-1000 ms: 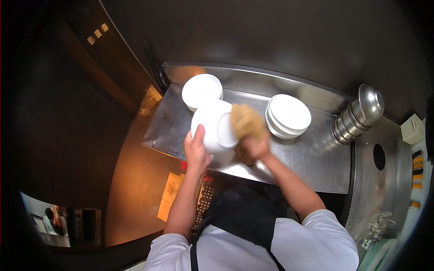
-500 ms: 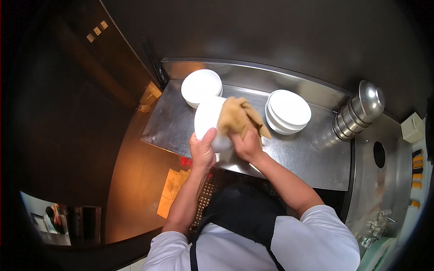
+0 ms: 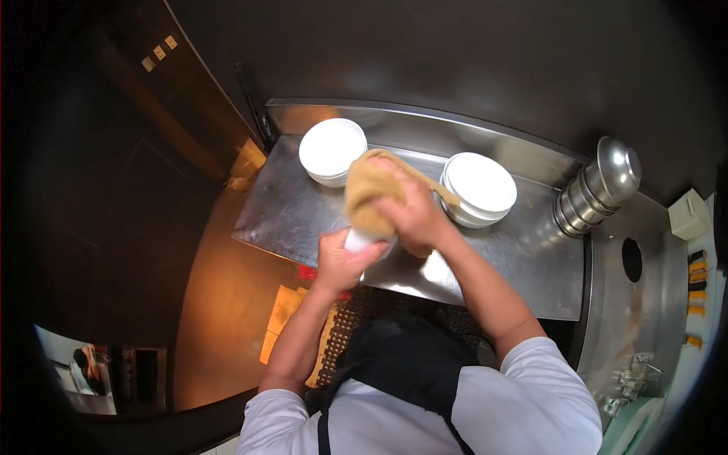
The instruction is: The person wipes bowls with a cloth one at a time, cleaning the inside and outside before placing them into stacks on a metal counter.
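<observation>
My left hand point(image 3: 340, 263) is closed on the lower edge of a white bowl point(image 3: 359, 241), which is tilted above the front of the counter. A tan cloth point(image 3: 370, 199) covers most of the bowl, and motion blurs both. Bunched in my right hand point(image 3: 418, 214), the cloth presses against the bowl, with a loose end trailing right. Behind the cloth on the left stands a stack of white bowls point(image 3: 332, 149). A second stack of white bowls point(image 3: 480, 186) stands just right of my right hand.
The stainless steel counter point(image 3: 516, 269) has a raised back edge along a dark wall. Nested metal bowls point(image 3: 599, 189) lean at its right end. Further right are a metal surface with a round hole point(image 3: 632, 260) and a white box point(image 3: 689, 214).
My right hand has swept the cloth up and left over the bowl, now hiding most of it. The bowl's angle has changed in my left hand. Both stacks stay put.
</observation>
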A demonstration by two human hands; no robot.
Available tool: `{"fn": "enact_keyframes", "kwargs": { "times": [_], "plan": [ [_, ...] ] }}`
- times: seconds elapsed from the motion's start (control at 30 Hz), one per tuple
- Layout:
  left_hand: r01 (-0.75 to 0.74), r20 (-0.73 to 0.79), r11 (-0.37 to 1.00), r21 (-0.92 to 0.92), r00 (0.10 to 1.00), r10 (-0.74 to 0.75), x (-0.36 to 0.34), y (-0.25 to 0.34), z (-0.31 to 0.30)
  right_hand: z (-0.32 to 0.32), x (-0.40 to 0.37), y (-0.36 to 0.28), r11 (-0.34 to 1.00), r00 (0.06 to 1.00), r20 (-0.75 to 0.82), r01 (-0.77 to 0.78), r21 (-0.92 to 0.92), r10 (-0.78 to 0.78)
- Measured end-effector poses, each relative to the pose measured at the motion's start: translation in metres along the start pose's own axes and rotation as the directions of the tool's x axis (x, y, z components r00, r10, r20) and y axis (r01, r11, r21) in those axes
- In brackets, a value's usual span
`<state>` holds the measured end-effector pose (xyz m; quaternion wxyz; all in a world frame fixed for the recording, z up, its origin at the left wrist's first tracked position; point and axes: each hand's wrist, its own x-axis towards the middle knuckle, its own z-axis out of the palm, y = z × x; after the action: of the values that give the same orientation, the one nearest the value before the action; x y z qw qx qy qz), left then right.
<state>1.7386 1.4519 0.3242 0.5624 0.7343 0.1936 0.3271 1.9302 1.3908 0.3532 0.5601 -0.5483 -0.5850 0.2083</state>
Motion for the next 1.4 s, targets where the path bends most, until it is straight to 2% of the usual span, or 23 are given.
{"fn": "enact_keyframes", "kwargs": {
  "times": [0.03,0.07,0.13,0.23,0.33,0.37,0.47,0.5,0.6,0.67,0.73,0.8,0.83,0.93,0.97,1.0,1.03,1.07,1.13,1.17,1.27,1.3,1.4],
  "plan": [
    [0.015,0.007,1.0,-0.013,1.0,-0.015,-0.005,0.009,0.005,-0.009,0.005,0.003,0.96,0.986,0.067,-0.163,0.23,0.151],
    [-0.037,0.008,0.999,-0.006,0.999,0.037,-0.007,0.023,0.009,-0.014,0.007,0.003,0.855,0.96,0.019,-0.257,0.45,0.279],
    [-0.14,0.024,0.987,0.08,0.99,0.139,-0.013,0.022,0.009,-0.01,-0.001,0.054,0.502,0.881,0.116,-0.365,0.784,0.459],
    [-0.404,-0.039,0.901,0.156,0.909,0.414,-0.005,0.007,0.017,0.022,-0.023,0.078,0.362,0.885,0.041,-0.231,0.903,0.463],
    [-0.541,0.134,0.619,0.569,0.804,0.579,0.013,-0.029,0.016,0.06,-0.046,0.085,0.405,0.747,0.043,-0.407,0.819,0.664],
    [-0.528,0.142,0.601,0.6,0.81,0.569,0.019,-0.031,0.013,0.062,-0.05,0.088,0.336,0.688,0.08,-0.449,0.828,0.721],
    [-0.57,0.26,0.522,0.634,0.793,0.55,0.03,-0.052,-0.006,0.051,-0.058,0.072,0.195,0.597,0.149,-0.472,0.86,0.788],
    [-0.574,0.311,0.487,0.659,0.797,0.518,0.028,-0.054,-0.014,0.044,-0.066,0.083,0.306,0.655,0.138,-0.517,0.8,0.743],
    [-0.64,0.473,0.441,0.629,0.765,0.437,0.018,-0.061,-0.034,0.005,-0.066,0.069,0.333,0.644,-0.045,-0.333,0.882,0.764],
    [-0.686,0.609,0.392,0.613,0.726,0.319,0.005,-0.089,-0.043,-0.023,-0.055,0.055,0.547,0.654,-0.26,-0.282,0.788,0.71],
    [-0.72,0.685,0.396,0.57,0.683,0.255,-0.003,-0.107,-0.05,-0.037,-0.042,0.039,0.784,0.741,-0.43,-0.207,0.585,0.516],
    [-0.715,0.685,0.345,0.608,0.692,0.229,-0.009,-0.117,-0.053,-0.037,-0.032,0.033,0.966,0.787,-0.591,-0.02,0.258,0.174],
    [-0.713,0.685,0.32,0.624,0.696,0.216,-0.012,-0.12,-0.054,-0.036,-0.028,0.029,0.994,0.783,-0.622,0.08,0.074,-0.017],
    [-0.672,0.649,0.333,0.661,0.735,0.197,-0.01,-0.127,-0.063,-0.027,-0.018,0.012,0.972,0.865,-0.449,0.166,-0.167,-0.225],
    [-0.643,0.581,0.329,0.691,0.766,0.277,-0.013,-0.127,-0.063,-0.025,-0.015,0.023,0.957,0.909,-0.366,0.098,-0.274,-0.198],
    [-0.634,0.556,0.351,0.689,0.773,0.306,-0.014,-0.131,-0.063,-0.016,-0.008,0.028,0.929,0.934,-0.28,0.117,-0.351,-0.223],
    [-0.628,0.532,0.371,0.684,0.778,0.335,-0.015,-0.137,-0.063,-0.001,0.0,0.026,0.86,0.916,-0.172,0.259,-0.44,-0.363],
    [-0.622,0.507,0.393,0.678,0.782,0.363,-0.016,-0.142,-0.063,0.003,0.002,0.045,0.645,0.861,0.126,0.459,-0.611,-0.493],
    [-0.638,0.506,0.482,0.601,0.77,0.388,-0.015,-0.139,-0.061,0.032,0.012,0.088,0.586,0.744,0.305,0.66,-0.47,-0.594],
    [-0.643,0.505,0.525,0.559,0.765,0.399,-0.015,-0.137,-0.06,0.043,0.012,0.092,0.787,0.855,0.459,0.451,-0.422,-0.243],
    [-0.584,0.514,0.549,0.598,0.805,0.297,-0.022,-0.132,-0.053,0.076,0.027,0.123,0.384,0.549,0.814,0.804,-0.453,-0.188],
    [-0.641,0.414,0.503,0.58,0.764,0.495,-0.021,-0.132,-0.048,0.08,0.029,0.121,0.334,0.526,0.848,0.79,-0.514,0.063],
    [-0.532,0.311,0.57,0.626,0.841,0.443,-0.028,-0.133,-0.043,0.067,0.034,0.115,0.14,0.513,0.807,0.812,-0.567,0.294]
  ]
}}
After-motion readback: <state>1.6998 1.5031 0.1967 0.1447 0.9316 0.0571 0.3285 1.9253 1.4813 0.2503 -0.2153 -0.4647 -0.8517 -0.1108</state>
